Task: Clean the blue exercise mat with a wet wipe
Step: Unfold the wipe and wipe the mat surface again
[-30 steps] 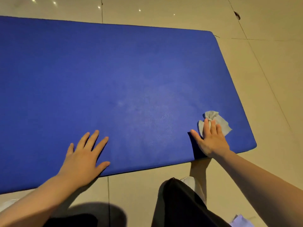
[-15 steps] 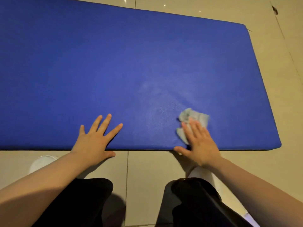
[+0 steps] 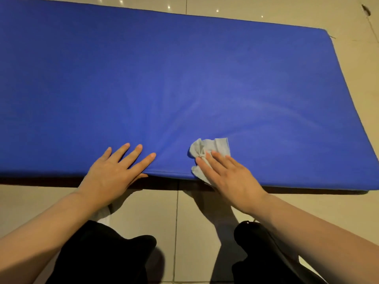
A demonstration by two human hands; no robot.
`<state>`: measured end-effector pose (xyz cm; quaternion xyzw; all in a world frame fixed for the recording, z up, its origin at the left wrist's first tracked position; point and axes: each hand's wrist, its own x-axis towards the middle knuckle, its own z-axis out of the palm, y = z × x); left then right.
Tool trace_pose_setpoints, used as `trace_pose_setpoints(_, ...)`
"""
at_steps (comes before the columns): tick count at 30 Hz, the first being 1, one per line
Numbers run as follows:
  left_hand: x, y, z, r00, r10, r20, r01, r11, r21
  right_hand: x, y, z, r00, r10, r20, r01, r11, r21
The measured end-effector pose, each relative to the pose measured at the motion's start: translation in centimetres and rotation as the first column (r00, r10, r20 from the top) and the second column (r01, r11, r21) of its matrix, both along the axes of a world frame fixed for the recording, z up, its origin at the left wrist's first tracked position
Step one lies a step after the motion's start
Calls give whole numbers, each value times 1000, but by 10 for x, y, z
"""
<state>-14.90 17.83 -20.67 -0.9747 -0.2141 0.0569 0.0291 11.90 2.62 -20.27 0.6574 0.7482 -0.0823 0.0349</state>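
- The tiled floor carries everything here; pale tiles show beyond the far edge, to the right, and in front of the person's dark-clad knees.
- The blue exercise mat lies flat on that floor and fills most of the view, its near long edge running just ahead of the knees and its right end rounded off.
- Faint lighter streaks fan over the mat's middle and right part; I judge these to be damp wiping marks, so that zone looks already covered. The left part shows no such streaks, so it probably remains to be done, along with anything out of view past the left edge.
- The left hand rests flat on the near edge of the mat, fingers straight and spread, holding nothing; it seems to steady the mat.
- The right hand presses down with straight fingers on the wipe, near the mat's front edge.
- The wet wipe is a crumpled pale grey wad, partly under those fingers, partly poking out ahead.
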Motion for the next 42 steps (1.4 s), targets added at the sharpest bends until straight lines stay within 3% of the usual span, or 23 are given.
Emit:
trace_pose_setpoints(5, 16, 13, 55, 913, 27, 407, -61, 995, 72, 12, 8, 57, 999, 37, -19, -30, 955, 294)
trace_pose_setpoints(10, 72, 18, 97, 814, -199, 546, 102, 974, 203, 54, -10, 105, 994, -90, -65, 109, 901, 420)
trace_pose_setpoints(15, 118, -5, 56, 805, -280, 523, 235, 960, 153, 81, -53, 69, 975, -214, -57, 221, 915, 338)
trace_pose_setpoints(17, 114, -11, 33, 837, -327, 439, 286, 945, 159, 78, -65, 43, 968, -242, -60, 249, 940, 232)
trace_pose_setpoints(19, 106, -21, 16, 886, -370, 279, 367, 928, 63, 71, -83, 18, 970, -239, -52, 242, 966, 86)
trace_pose_setpoints(21, 109, -30, 13, 890, -377, 257, 383, 923, 28, 69, -99, 7, 972, -234, -22, 235, 971, 36)
trace_pose_setpoints(31, 152, -40, 67, 782, -418, 462, 359, 909, 213, 129, -106, 49, 968, -234, -91, 249, 859, 446)
trace_pose_setpoints(39, 141, -42, 38, 843, -398, 363, 391, 916, 97, 120, -107, 12, 967, -223, -119, 246, 940, 237)
trace_pose_setpoints(42, 132, -54, 48, 828, -407, 386, 390, 912, 126, 115, -118, 14, 969, -194, -153, 230, 932, 278)
